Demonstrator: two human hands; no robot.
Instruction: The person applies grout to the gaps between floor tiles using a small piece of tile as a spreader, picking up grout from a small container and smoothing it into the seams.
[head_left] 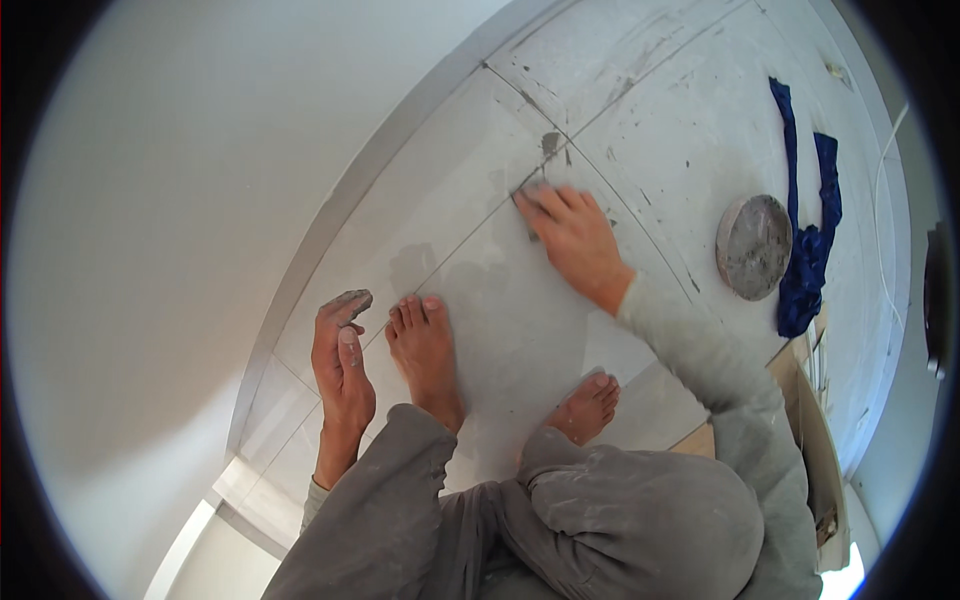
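My right hand (583, 240) presses down on a joint between the pale floor tiles (500, 370), its fingers bent and blurred. Something dark grey shows at its fingertips, too smeared to name. To the left, my left hand (343, 375) is raised near my foot, cupped, with a lump of wet grey grout (352, 304) on its curled fingers and the thumb below. Beyond my right hand, dark grout fills the crossing joints, with smears and spots around them. Farther right stands a round shallow bowl (753, 247) coated with grey grout.
A crumpled dark blue cloth or plastic strip (800, 295) lies beside the bowl. My bare feet (424, 350) rest on the tiles. A white wall (200, 200) with a grey skirting (330, 215) bounds the left. A cardboard box (800, 410) and a white cable (880, 200) are at the right.
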